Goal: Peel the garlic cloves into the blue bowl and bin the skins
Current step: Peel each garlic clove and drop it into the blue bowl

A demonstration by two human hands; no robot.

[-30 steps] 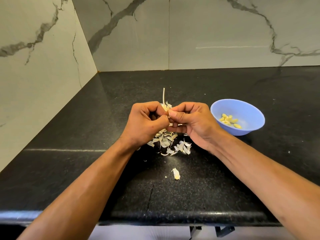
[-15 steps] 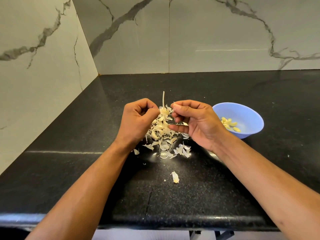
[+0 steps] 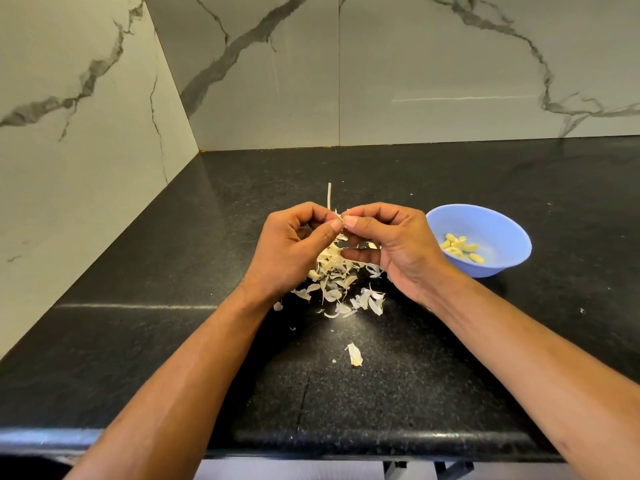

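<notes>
Both hands meet above the skins (image 3: pixel 332 271) heaped mid-table: left hand (image 3: pixel 294 251) and right hand (image 3: pixel 391 244) pinch one garlic clove (image 3: pixel 338 216) between curled fingers. Best to pull gently, then drop it in the blue bowl (image 3: pixel 498 223) just right.

Blue bowl (image 3: pixel 498 233): upright on the counter, right of the skins.
Peeled cloves (image 3: pixel 460 247): yellowish, heaped inside the bowl.
Skins (image 3: pixel 341 282): papery white, scattered pile.
</notes>
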